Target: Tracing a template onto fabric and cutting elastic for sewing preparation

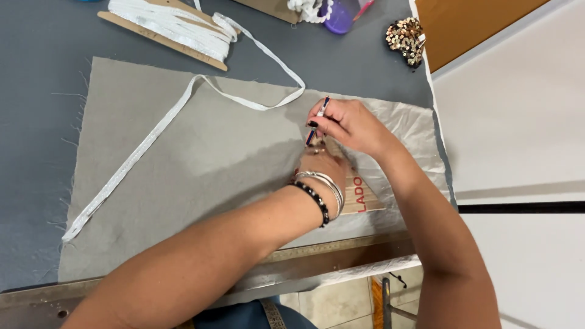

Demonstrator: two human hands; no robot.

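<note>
My right hand (350, 125) grips a slim pen (317, 119) with its tip down on a grey piece of fabric (201, 152). My left hand (322, 164), with bracelets on the wrist, presses flat on a small cardboard template (364, 194) that lies on the fabric's right side. The pen tip sits at the template's upper edge, just above my left fingers. A white ribbon trim (146, 143) runs in a long strip across the fabric's left half and loops back toward the top.
A card wound with white trim (170, 27) lies at the far edge of the grey table (36, 91). A purple container (340, 17) and a gold sequin piece (406, 40) sit at the back right. A metal ruler edge (317, 251) runs along the table's near rim.
</note>
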